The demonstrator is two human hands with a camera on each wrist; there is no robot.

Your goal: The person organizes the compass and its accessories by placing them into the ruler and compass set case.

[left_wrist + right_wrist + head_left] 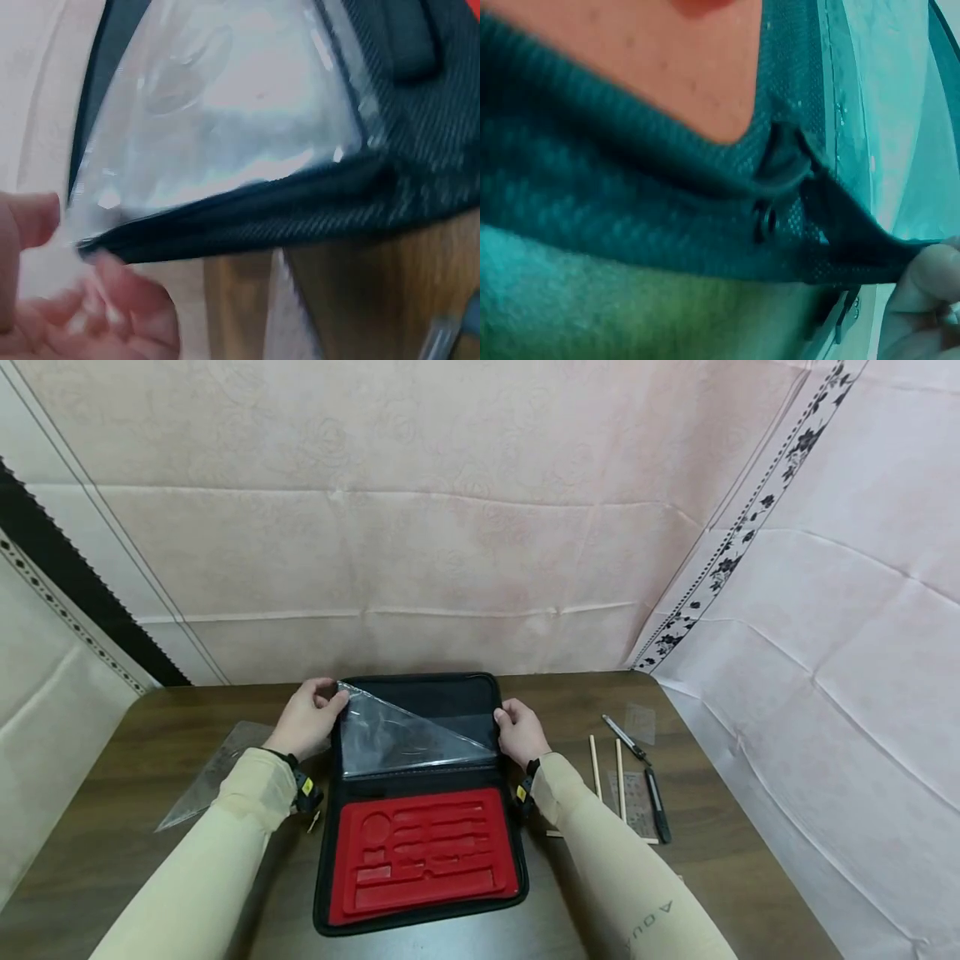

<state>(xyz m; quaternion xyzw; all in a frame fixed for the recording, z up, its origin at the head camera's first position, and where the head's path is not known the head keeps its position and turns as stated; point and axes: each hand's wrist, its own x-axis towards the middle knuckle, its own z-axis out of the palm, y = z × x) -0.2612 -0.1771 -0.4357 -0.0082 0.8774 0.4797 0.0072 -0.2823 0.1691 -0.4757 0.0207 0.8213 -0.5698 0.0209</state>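
Note:
A black zip case lies unfolded on the table, its lid raised at the back. A red moulded tray with shaped recesses fills the near half. Across the lid's inner side runs a clear plastic pocket with a slanted upper edge. My left hand holds the lid at its upper left corner, thumb and fingers on either side of the corner by the pocket's tip. On the opposite side my right hand pinches the lid's right edge, thumb on the black rim in the right wrist view.
Left of the case lies a clear triangular plastic sheet, partly behind my left arm. On the right are thin wooden sticks, a craft knife, a black-handled tool and a small clear sheet. A cloth-covered wall rises behind the table.

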